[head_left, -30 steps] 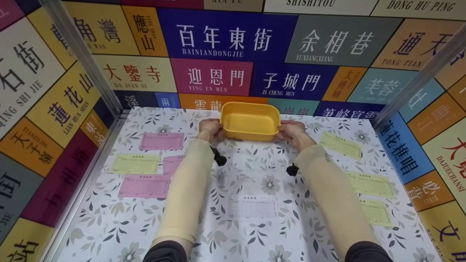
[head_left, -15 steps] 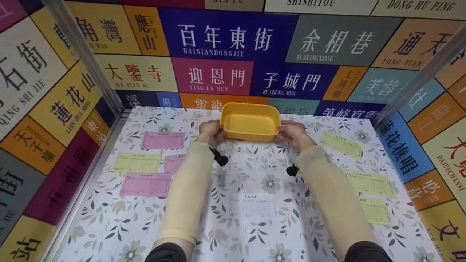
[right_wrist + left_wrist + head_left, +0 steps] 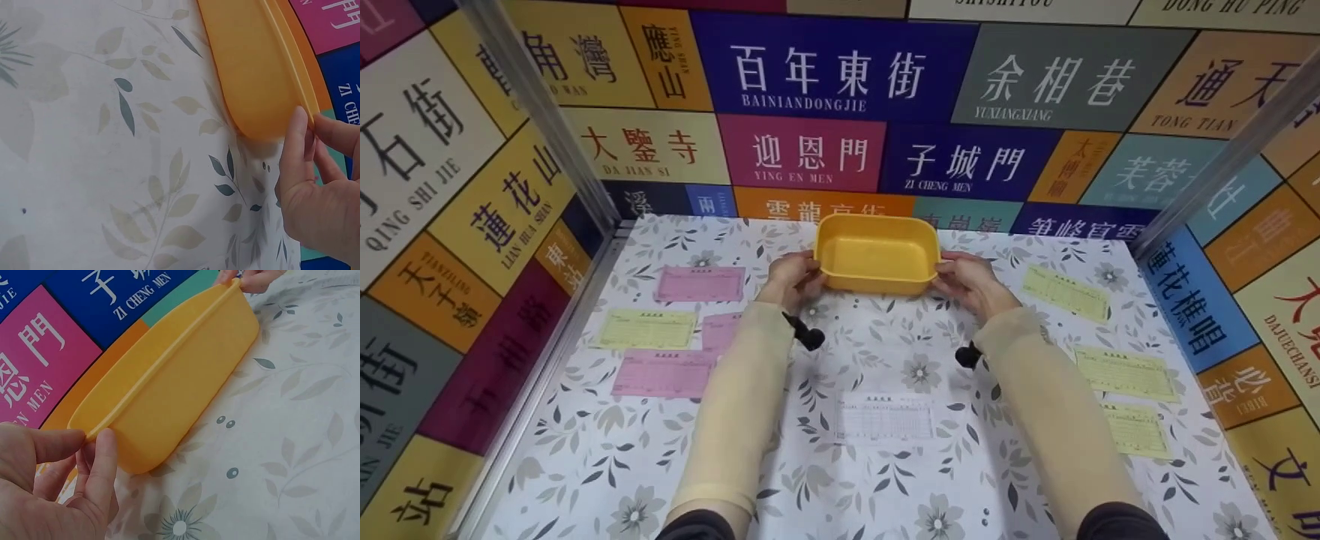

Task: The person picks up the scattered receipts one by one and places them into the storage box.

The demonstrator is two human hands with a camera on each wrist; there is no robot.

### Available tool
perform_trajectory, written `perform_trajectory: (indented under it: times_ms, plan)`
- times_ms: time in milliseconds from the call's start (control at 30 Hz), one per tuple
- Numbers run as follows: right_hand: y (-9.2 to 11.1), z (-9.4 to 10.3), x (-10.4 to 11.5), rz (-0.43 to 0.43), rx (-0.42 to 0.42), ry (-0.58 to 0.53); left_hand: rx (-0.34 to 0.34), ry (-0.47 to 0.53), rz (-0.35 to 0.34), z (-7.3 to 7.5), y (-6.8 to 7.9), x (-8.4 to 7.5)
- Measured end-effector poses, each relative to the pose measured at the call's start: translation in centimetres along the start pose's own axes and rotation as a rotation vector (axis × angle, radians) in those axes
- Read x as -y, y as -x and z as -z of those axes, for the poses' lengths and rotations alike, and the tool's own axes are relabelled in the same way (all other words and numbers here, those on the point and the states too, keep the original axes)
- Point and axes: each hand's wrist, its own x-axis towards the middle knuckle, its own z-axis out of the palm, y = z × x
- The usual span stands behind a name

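A yellow plastic tub [image 3: 877,256] with rounded corners stands at the back of the table, close to the rear wall; nothing shows inside it. My left hand [image 3: 793,274] pinches its left rim between thumb and fingers. On the opposite end, my right hand [image 3: 971,280] pinches the right rim. The left wrist view shows the tub's long side [image 3: 185,382] and the left thumb and fingers on the rim. In the right wrist view, the right hand [image 3: 320,185] holds the rim at the tub's near corner.
Pink slips [image 3: 701,284] and a yellow slip [image 3: 646,330] lie at left on the floral tablecloth [image 3: 877,495]. A white slip [image 3: 884,418] lies in the middle front. Several yellow slips [image 3: 1126,375] lie at right. Printed panels wall in the back and both sides.
The head view has shifted slightly, so the slips and wall sit a little higher and farther right. Both hands keep hold of the tub, which has barely moved toward the front.
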Motion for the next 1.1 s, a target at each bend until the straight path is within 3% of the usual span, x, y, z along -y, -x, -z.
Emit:
perform_trajectory:
  times_ms: [233, 733, 1100]
  plan:
    - [0.2, 0.5, -0.6, -0.004, 0.069, -0.041, 0.004, 0.123, 0.017, 0.6, 0.0, 0.7]
    - [1.9, 1.5, -2.8, 0.019, 0.124, -0.017, 0.007, -0.014, 0.02, 1.9, 2.0, 2.4]
    - [3.3, 2.0, -4.7, 0.014, 0.2, -0.064, 0.047, 0.02, -0.004, 3.0, 3.7, 4.1]
